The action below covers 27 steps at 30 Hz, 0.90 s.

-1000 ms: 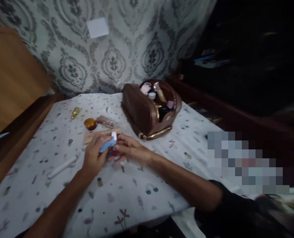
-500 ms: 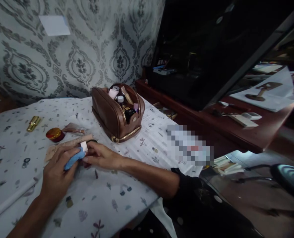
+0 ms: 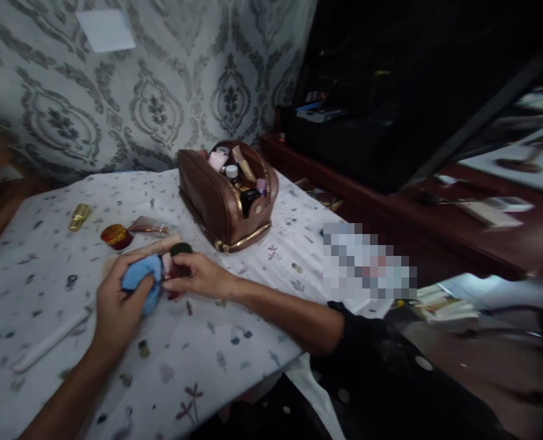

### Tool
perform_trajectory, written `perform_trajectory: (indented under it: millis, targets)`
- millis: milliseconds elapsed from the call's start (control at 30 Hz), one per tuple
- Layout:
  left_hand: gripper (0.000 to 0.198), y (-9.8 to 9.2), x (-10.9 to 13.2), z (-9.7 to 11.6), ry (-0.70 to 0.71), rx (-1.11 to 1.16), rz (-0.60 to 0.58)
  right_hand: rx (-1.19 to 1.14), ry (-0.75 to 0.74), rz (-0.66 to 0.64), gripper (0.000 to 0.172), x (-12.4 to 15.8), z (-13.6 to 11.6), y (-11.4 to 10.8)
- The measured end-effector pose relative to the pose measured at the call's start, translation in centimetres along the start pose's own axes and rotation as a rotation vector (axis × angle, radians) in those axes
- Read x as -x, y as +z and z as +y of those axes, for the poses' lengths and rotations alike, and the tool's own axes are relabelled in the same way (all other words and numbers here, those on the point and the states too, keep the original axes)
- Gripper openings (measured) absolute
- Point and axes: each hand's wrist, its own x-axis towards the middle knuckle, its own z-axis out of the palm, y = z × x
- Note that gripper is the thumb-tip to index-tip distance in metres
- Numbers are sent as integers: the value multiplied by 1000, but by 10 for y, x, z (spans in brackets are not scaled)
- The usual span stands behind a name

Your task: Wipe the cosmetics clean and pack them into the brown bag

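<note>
Blue cloth (image 3: 139, 275) bunching in the left hand (image 3: 115, 300) above the desk (image 3: 198, 342)

The left hand is clamping the blue cloth, its thumb pressing across the front. The right hand (image 3: 210, 278) is pinching a small red item (image 3: 175, 274) just beside the cloth; fingers and blur are hiding most of its shape. The two hands are facing each other closely, though whether the cloth is touching the red item, one cannot tell. A dark round thing (image 3: 181, 249) is showing just behind the right fingers, and whether it is being held is unclear.

A beige flat packet (image 3: 156, 246) is lying behind the hands, partly covered by them. Farther back, an amber-topped jar (image 3: 116, 236) is sitting near a slim tube (image 3: 145, 225), while a gold piece (image 3: 79, 217) is lying apart toward the left. A white stick (image 3: 51, 341) is lying on the desk to the left of the left hand.

Beyond the right hand, a brown bag (image 3: 207, 201) is standing open, holding several small containers, one of them white-capped. Patterned wallpaper (image 3: 161, 116) is rising behind the desk.
</note>
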Motion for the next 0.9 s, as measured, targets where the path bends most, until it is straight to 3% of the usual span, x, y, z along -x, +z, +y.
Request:
perform_trajectory:
  millis: [200,633,767,900]
  targets:
    - [21,1,5,-1,186,54,-83,54,-9,24,47,2,-9,-1]
    - [22,-5,4,-3,322,104,-198,-47,3,34,44,7,-23,6]
    - [19,-5,4,-2,297,117,-216,-6,4,50,45,8,-23,7]
    - [24,-5,4,-2,142,179,-187,-7,-3,62,48,8,-24,7]
